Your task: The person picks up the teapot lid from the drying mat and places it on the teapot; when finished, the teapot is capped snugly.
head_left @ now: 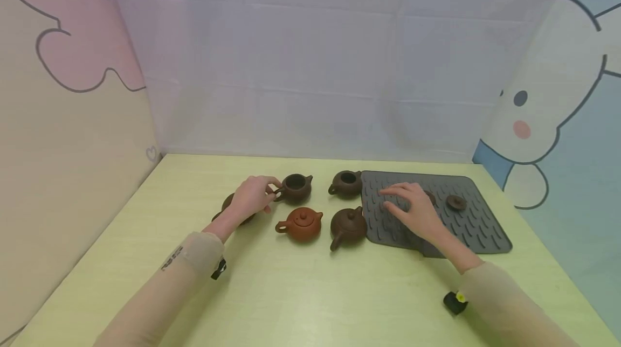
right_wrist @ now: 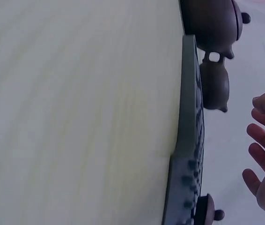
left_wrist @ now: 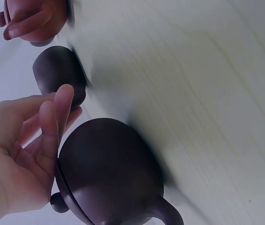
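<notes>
At the back row, my left hand pinches the handle of a dark brown, lidless teapot, which stands upright. In the left wrist view that teapot shows just past the fingertips. Beneath my left wrist a dark lidded teapot is mostly hidden from the head view. My right hand hovers over the grey ridged mat, fingers spread and holding nothing. Two dark lids lie on that mat: one lid in plain sight, the other lid partly covered by the hand.
A reddish-brown lidded teapot stands in front of the pinched one. To its right is a dark lidded teapot. Another lidless dark teapot sits by the mat's back left corner. Patterned cloth walls enclose the table.
</notes>
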### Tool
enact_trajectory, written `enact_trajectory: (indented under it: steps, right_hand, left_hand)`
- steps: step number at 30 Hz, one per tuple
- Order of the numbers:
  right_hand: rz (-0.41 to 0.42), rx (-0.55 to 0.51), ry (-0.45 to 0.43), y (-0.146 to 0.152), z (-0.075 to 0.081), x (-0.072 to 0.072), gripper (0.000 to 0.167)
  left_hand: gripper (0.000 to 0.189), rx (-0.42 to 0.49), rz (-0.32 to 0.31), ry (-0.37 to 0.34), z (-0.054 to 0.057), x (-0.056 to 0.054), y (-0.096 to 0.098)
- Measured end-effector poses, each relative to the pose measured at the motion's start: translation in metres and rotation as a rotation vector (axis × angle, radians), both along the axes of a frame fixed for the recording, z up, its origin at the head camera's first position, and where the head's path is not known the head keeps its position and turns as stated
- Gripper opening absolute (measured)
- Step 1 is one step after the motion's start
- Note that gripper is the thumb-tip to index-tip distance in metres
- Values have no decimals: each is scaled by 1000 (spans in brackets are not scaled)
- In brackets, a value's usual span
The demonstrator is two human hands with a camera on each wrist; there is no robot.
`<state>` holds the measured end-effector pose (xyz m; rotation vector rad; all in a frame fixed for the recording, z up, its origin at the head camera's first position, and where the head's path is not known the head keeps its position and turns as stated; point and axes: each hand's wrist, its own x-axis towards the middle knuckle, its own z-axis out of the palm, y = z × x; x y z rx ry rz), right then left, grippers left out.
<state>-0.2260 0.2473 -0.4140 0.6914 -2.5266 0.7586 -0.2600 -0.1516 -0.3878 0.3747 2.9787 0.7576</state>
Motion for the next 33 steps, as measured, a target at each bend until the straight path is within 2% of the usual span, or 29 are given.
enact_trajectory:
  steps: [6,11,17,23,28,33]
  right_hand:
    - [-127,18,6,31,6,-13,28]
    - [-233,43,-40,53,8,-20,31]
    - [-343,153,-127,72,7,-21,33]
    - [-375,224,-186,78,4,-24,27]
    - [-389,223,-241,79,3,-25,26]
    - [-367,220,-274,81,4,-24,27]
  left_hand:
    - [28,3,10,37,1,1,0]
    - [27,15,28,53,2,2,-1]
    - [29,-5,31,38,1,2,0]
    - [30,0,41,16,-1,2,2]
    - [29,-2,33,3,-3,0,2]
    - [28,0,14,-9,-3,-2,0]
